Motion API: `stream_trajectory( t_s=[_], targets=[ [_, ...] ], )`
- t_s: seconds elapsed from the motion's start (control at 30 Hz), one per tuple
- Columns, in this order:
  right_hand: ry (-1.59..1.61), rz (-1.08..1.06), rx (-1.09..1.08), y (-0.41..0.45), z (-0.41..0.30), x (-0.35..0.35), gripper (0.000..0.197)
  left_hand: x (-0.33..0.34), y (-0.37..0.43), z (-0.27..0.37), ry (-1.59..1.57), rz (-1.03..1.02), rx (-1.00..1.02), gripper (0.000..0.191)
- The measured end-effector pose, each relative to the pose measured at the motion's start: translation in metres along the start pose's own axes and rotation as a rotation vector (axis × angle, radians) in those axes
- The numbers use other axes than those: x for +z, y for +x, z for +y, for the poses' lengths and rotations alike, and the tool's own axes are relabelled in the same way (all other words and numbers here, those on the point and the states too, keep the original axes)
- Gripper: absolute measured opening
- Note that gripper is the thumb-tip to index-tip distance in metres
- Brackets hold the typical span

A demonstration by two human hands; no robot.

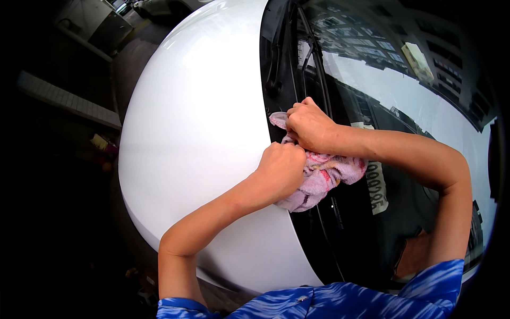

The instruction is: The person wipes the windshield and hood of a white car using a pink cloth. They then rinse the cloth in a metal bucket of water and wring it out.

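Observation:
A pink terry cloth towel (314, 187) with red patches lies bunched between my hands, over the black cowl panel (314, 239) at the base of a car's windshield. My left hand (282, 167) is closed on the towel at the rear edge of the white car hood (195, 131). Just above and to the right of it, my right hand (308, 124) is closed on another part of the towel, with a small end of cloth sticking out to its left.
Wiper arms (314, 48) lie along the upper part of the windshield (382, 91), which reflects buildings. A pale strip with digits (376, 187) shows at the glass, right of the towel. Another vehicle (167, 8) stands beyond the hood at the top left.

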State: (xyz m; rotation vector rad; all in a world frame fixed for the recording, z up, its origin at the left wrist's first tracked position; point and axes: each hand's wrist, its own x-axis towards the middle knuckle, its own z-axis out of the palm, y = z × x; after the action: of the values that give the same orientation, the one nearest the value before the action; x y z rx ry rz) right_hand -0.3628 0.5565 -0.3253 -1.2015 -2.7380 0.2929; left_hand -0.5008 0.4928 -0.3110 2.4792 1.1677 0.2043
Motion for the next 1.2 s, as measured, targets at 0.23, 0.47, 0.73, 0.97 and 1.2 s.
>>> stream_trajectory(
  t_s=[0.23,0.47,0.73,0.97,1.2],
  targets=[
    [0.307,0.16,0.045,-0.015,-0.002,-0.004,0.004,0.004,-0.012,-0.002,-0.096,0.153,-0.015,0.009],
    [0.803,0.067,0.257,-0.022,-0.022,-0.025,0.011,-0.008,-0.029,0.001,-0.425,0.425,0.001,0.012],
    [1.33,-0.326,0.302,-0.048,-0.023,-0.051,0.066,-0.032,-0.033,-0.002,-1.388,0.3,-0.253,0.019],
    [1.385,-0.431,0.471,-0.056,-0.024,-0.077,0.049,-0.055,-0.041,-0.036,-1.651,0.351,-0.515,0.029],
    [0.464,0.706,0.572,0.064,0.088,-0.092,0.048,-0.057,0.008,-0.083,-1.327,0.628,-0.475,0.03]
  ],
)
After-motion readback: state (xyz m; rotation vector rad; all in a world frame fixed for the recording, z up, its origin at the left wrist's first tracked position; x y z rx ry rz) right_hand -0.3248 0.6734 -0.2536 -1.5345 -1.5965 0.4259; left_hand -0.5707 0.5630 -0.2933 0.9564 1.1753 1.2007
